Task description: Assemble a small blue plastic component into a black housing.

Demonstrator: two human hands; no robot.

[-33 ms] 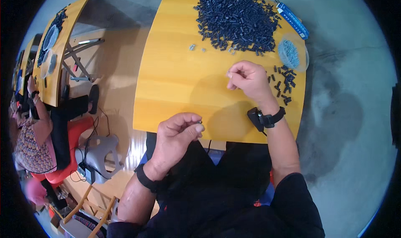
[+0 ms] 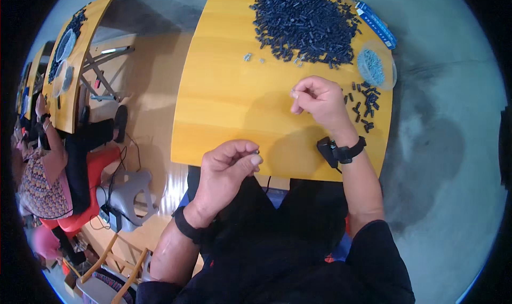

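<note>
My left hand (image 2: 229,168) is near the table's front edge, thumb and forefinger pinched on a small dark piece (image 2: 258,152). Only a tip of it shows. Farther out, over the yellow table (image 2: 218,106), my right hand (image 2: 318,100) is closed in a pinch. Whatever lies between those fingertips is too small or hidden to name. Right of that hand, short black cylindrical parts (image 2: 368,104) lie scattered. At the far side is a big heap of the same black parts (image 2: 304,21). A clear round tub (image 2: 393,72) of small light-blue pieces (image 2: 372,67) stands at the right edge.
A blue and white box (image 2: 376,25) lies at the far right corner, near a dark cable. Small pale bits (image 2: 247,57) rest before the heap. To the left, a person (image 2: 45,181) sits at another yellow table (image 2: 98,21), beside a grey stool (image 2: 128,197).
The whole view has shifted very slightly. My left hand sits a touch higher in the picture; both hands keep their pinch.
</note>
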